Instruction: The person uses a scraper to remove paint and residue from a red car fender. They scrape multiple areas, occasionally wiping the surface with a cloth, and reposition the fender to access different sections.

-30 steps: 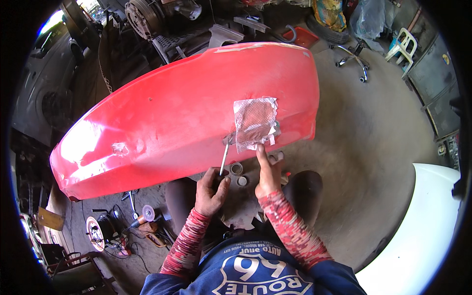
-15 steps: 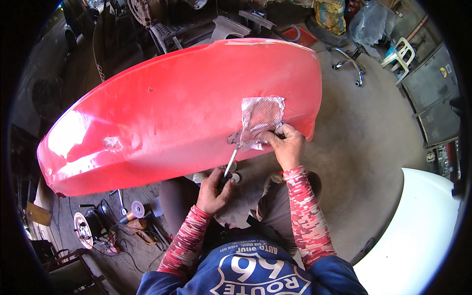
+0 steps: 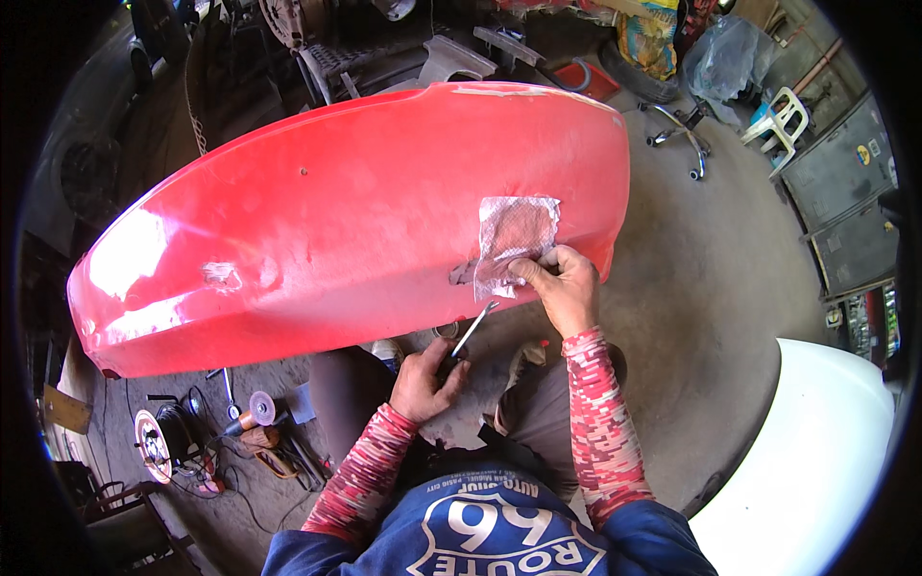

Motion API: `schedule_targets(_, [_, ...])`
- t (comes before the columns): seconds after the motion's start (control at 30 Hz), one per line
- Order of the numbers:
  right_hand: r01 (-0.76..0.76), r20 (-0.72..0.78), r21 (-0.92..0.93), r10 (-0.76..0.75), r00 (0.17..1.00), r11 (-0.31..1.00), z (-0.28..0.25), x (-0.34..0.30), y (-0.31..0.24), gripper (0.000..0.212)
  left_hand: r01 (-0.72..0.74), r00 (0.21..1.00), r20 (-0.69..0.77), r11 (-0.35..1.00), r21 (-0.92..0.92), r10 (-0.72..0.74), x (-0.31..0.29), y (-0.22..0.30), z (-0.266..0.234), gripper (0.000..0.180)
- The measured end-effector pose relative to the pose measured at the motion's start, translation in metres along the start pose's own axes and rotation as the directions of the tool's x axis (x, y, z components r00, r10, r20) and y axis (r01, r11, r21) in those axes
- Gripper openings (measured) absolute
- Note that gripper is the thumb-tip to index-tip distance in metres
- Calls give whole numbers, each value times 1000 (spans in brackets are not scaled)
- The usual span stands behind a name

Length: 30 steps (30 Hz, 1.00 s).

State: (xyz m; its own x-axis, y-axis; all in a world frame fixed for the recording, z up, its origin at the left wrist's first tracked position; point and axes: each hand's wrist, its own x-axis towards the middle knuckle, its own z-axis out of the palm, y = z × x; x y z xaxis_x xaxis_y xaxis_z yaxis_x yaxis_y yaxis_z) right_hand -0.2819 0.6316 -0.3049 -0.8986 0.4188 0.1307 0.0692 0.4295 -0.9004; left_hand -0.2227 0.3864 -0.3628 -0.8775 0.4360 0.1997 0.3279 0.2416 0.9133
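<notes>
A large red car bumper (image 3: 365, 182) lies across in front of me. Near its right end a whitish mesh patch (image 3: 520, 227) covers part of the surface, its edges ragged and its lower part wrinkled. My right hand (image 3: 570, 288) pinches the patch's lower right corner between thumb and fingers. In my left hand (image 3: 423, 384) is a slim tool with a metal shaft (image 3: 469, 336), its dark handle mostly hidden in the fist. The tool's tip points up and right, just below the bumper's lower edge and apart from the patch. A dark scuffed spot (image 3: 463, 274) shows left of the patch.
A whitish scraped mark (image 3: 221, 276) is on the bumper's left part. An angle grinder (image 3: 257, 411) and a cable reel (image 3: 158, 445) lie on the floor at lower left. A white curved panel (image 3: 797, 451) stands at right, a wheeled chair base (image 3: 684, 139) beyond the bumper.
The tool in my left hand has pulled back from the patch's lower edge, its tip now farther right and lower. My right hand keeps its pinch on the patch.
</notes>
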Motion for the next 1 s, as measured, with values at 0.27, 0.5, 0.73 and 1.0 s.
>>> schedule_targets(0.27, [51,-89,-179,-67,994,983,2,-9,-18,41,48,998,25,999,24,-49,-2,-7,3,32])
schedule_targets(0.5, [512,-194,-289,-573,796,809,17,-13,-5,66,2,1000,5,1000,21,-2,-2,-12,6,32])
schedule_targets(0.73, [481,-189,-289,-542,819,828,17,-12,-7,66,50,998,38,998,31,-52,-2,-10,7,31])
schedule_targets(1.0, [520,-132,-316,-580,804,793,14,-4,-17,68,34,999,36,998,51,-36,-1,-9,8,31])
